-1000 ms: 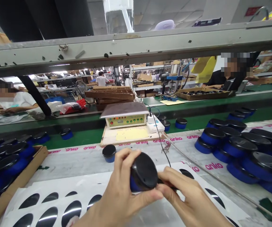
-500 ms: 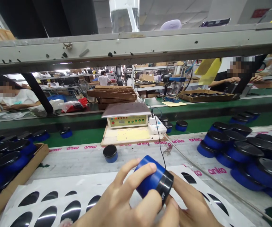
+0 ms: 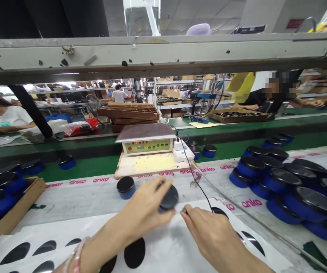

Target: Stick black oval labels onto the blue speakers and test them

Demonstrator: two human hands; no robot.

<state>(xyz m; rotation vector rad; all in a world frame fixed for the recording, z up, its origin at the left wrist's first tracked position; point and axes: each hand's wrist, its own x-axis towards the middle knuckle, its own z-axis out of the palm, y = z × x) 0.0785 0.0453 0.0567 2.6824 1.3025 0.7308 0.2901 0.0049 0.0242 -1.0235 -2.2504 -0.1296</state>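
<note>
Holding the black-topped blue cylinder tilted in our left hand, fingers closed around it above the white backing sheet, we pinch our right hand just beside it; whether it grips anything, we cannot tell.

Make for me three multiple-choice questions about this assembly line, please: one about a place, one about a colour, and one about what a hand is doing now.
1. Where stands the lone blue cylindrical tin with black lid?
A) In the brown cardboard tray
B) On the grey belt, beyond the white printed sheet
C) On the electronic control box

2. What colour is the word "anko" printed along the belt?
A) Green
B) Yellow
C) Pink

3. What does the left hand do?
A) Holds a second blue tin with black lid
B) Presses a control box button
C) Lies flat on the sheet

1: B, the tin stands upright past the sheet's edge.
2: C, pink letters repeat along the belt.
3: A, its fingers curve over the tin.
</note>
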